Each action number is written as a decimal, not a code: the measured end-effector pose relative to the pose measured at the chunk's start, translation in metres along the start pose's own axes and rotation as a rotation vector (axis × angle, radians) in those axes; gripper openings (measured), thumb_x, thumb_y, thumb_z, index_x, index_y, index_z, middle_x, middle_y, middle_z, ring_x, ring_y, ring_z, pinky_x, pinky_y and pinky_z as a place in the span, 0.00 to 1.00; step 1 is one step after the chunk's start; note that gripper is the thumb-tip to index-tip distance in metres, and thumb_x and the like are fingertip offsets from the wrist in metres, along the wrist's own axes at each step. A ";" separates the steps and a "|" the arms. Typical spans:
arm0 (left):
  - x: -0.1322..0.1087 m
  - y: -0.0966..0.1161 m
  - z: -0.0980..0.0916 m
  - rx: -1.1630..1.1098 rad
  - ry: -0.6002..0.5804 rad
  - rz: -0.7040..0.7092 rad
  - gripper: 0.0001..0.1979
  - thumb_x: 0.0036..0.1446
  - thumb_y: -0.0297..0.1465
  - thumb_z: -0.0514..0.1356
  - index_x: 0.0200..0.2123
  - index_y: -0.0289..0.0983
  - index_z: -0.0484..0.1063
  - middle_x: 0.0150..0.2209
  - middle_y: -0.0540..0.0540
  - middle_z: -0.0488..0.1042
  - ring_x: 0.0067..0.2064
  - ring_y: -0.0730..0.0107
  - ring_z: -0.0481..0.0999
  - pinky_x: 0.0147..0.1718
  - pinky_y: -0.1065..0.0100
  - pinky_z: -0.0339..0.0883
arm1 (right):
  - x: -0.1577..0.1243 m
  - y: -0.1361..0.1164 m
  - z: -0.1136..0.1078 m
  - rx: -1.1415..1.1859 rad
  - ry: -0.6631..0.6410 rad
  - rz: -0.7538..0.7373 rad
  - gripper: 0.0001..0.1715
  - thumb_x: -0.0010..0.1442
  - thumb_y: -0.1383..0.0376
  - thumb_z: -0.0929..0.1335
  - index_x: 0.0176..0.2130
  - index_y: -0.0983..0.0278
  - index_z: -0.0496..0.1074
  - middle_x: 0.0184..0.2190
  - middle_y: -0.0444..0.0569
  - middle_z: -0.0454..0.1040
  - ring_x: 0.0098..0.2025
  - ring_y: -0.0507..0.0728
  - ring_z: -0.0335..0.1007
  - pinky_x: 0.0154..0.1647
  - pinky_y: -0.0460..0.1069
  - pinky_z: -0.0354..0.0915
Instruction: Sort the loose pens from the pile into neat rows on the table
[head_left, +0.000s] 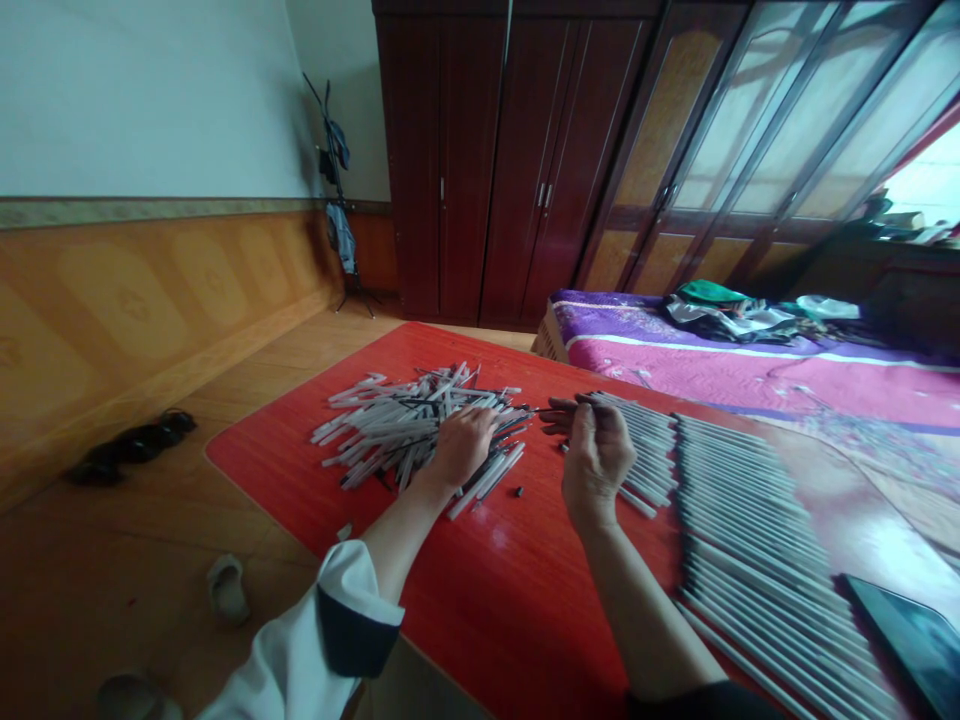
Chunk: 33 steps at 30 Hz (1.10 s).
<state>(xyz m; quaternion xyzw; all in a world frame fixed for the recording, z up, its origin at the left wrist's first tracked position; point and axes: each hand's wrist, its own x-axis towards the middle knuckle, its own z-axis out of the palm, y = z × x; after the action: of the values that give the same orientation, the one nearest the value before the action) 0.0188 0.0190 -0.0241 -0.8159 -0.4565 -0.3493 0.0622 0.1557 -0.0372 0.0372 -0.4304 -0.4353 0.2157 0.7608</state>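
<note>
A heap of slim grey-white tubes [375, 425], like pen barrels, lies loose on the red tabletop [480, 590], with dark thin pieces mixed in. My left hand [463, 445] rests at the heap's right side, fingers curled downward; their tips and whatever they grip are hidden. Just to the right, my right hand [598, 455] is closed, thumb against fingers, on a thin dark stick [538, 409] that points left toward the heap. Beside this hand lies a short row of tubes [645, 445]. Farther right, a longer row of dark-ended tubes [757, 520] lies side by side.
A small dark cap-like piece [519, 492] sits in front of the heap. At the table's right edge is a dark flat-screened device [907, 630]. Beyond stand a bed [750, 370], a wardrobe [465, 170] and a coat stand [337, 190]. Shoes [227, 590] are on the floor.
</note>
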 end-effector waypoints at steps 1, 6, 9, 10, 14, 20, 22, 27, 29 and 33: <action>0.000 0.000 0.000 -0.002 0.001 0.004 0.04 0.58 0.26 0.55 0.36 0.37 0.69 0.33 0.47 0.75 0.39 0.66 0.73 0.38 0.68 0.64 | 0.000 0.001 0.000 0.000 -0.008 0.011 0.11 0.59 0.58 0.62 0.36 0.64 0.63 0.31 0.50 0.76 0.25 0.52 0.73 0.22 0.46 0.68; 0.000 0.002 -0.001 -0.013 -0.005 0.017 0.04 0.58 0.26 0.55 0.36 0.38 0.70 0.33 0.48 0.75 0.38 0.66 0.73 0.38 0.68 0.64 | -0.001 0.006 0.001 0.040 -0.038 0.034 0.12 0.58 0.58 0.63 0.36 0.65 0.64 0.30 0.49 0.75 0.25 0.52 0.73 0.22 0.46 0.68; 0.001 0.003 -0.002 -0.024 -0.007 0.021 0.05 0.58 0.26 0.55 0.37 0.38 0.70 0.34 0.47 0.75 0.38 0.67 0.73 0.38 0.68 0.65 | -0.001 0.009 0.001 0.032 -0.051 0.024 0.12 0.58 0.58 0.64 0.36 0.65 0.65 0.30 0.49 0.75 0.25 0.52 0.72 0.23 0.47 0.68; 0.001 0.003 -0.003 -0.029 -0.006 0.026 0.05 0.58 0.26 0.55 0.37 0.38 0.70 0.34 0.47 0.75 0.38 0.67 0.73 0.39 0.68 0.65 | -0.001 0.011 0.001 0.011 -0.058 0.016 0.12 0.58 0.58 0.64 0.36 0.65 0.66 0.30 0.49 0.75 0.25 0.52 0.72 0.24 0.47 0.68; 0.000 0.004 -0.005 -0.055 -0.032 0.056 0.07 0.59 0.26 0.53 0.39 0.38 0.69 0.35 0.47 0.75 0.40 0.67 0.73 0.41 0.68 0.65 | -0.003 0.021 0.000 -0.170 -0.129 -0.026 0.13 0.56 0.58 0.65 0.34 0.66 0.71 0.30 0.50 0.75 0.30 0.53 0.71 0.27 0.47 0.68; 0.000 0.001 -0.002 -0.128 0.000 -0.017 0.07 0.60 0.28 0.52 0.40 0.37 0.68 0.37 0.46 0.75 0.41 0.67 0.73 0.42 0.67 0.65 | 0.001 0.032 -0.007 -0.303 -0.252 0.045 0.18 0.54 0.58 0.65 0.41 0.66 0.72 0.32 0.51 0.76 0.29 0.53 0.71 0.24 0.46 0.65; 0.001 -0.001 0.001 -0.136 0.053 -0.081 0.07 0.60 0.28 0.52 0.40 0.37 0.68 0.36 0.46 0.75 0.41 0.67 0.74 0.41 0.67 0.66 | 0.006 0.033 -0.013 -0.402 -0.459 0.177 0.13 0.52 0.62 0.65 0.34 0.67 0.73 0.24 0.47 0.74 0.21 0.51 0.67 0.18 0.44 0.61; 0.002 -0.005 0.005 -0.132 0.098 -0.118 0.07 0.58 0.26 0.55 0.40 0.37 0.69 0.37 0.44 0.76 0.41 0.66 0.74 0.41 0.67 0.66 | 0.009 0.033 -0.026 -0.689 -1.025 0.321 0.07 0.43 0.72 0.64 0.19 0.65 0.70 0.14 0.40 0.68 0.15 0.48 0.61 0.14 0.42 0.53; 0.001 -0.005 0.005 -0.125 0.095 -0.109 0.06 0.58 0.27 0.55 0.39 0.37 0.69 0.37 0.45 0.76 0.40 0.66 0.74 0.40 0.68 0.67 | 0.005 0.032 -0.025 -0.778 -1.071 0.242 0.06 0.41 0.73 0.65 0.19 0.65 0.69 0.14 0.40 0.69 0.17 0.48 0.62 0.16 0.41 0.52; 0.001 -0.003 0.006 -0.109 0.092 -0.102 0.06 0.58 0.27 0.55 0.39 0.37 0.69 0.36 0.45 0.76 0.39 0.67 0.75 0.39 0.68 0.67 | -0.004 0.031 -0.020 -0.937 -1.087 0.118 0.07 0.40 0.73 0.65 0.16 0.64 0.66 0.13 0.41 0.67 0.19 0.49 0.61 0.17 0.42 0.50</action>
<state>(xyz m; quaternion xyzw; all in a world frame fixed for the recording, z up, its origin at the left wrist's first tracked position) 0.0196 0.0237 -0.0287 -0.7769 -0.4743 -0.4135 0.0210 0.1723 -0.0328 0.0047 -0.5663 -0.7751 0.2308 0.1588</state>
